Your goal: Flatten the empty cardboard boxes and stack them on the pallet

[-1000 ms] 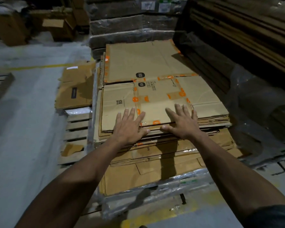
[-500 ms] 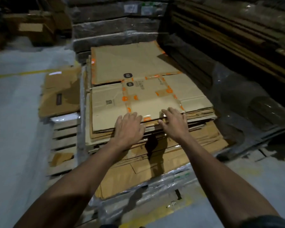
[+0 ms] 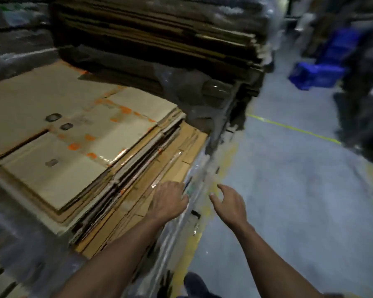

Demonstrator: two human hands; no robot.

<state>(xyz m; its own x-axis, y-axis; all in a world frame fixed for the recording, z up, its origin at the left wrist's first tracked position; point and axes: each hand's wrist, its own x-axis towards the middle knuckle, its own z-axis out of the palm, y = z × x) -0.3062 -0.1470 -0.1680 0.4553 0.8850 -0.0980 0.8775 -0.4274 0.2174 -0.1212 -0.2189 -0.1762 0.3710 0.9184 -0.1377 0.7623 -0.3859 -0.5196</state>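
A stack of flattened cardboard boxes [image 3: 78,147] with orange tape marks lies on the pallet at the left; the frame is blurred by motion. Lower sheets wrapped in clear plastic [image 3: 159,168] stick out toward me. My left hand [image 3: 170,201] hovers over the right edge of those lower sheets, fingers loosely bent, holding nothing. My right hand [image 3: 229,202] is beside the stack, over the floor, with relaxed spread fingers and nothing in it. Whether the left hand touches the cardboard cannot be told.
A taller dark stack of wrapped cardboard [image 3: 159,39] stands behind the pallet. Grey concrete floor [image 3: 289,190] with yellow lines [image 3: 293,129] lies to the right. Blue crates [image 3: 319,74] sit at the far right. Pallet slats [image 3: 0,280] show at the bottom left.
Both hands have lifted off the top box and drawn back to the stack's right edge. My view has swung to the right, toward the aisle.
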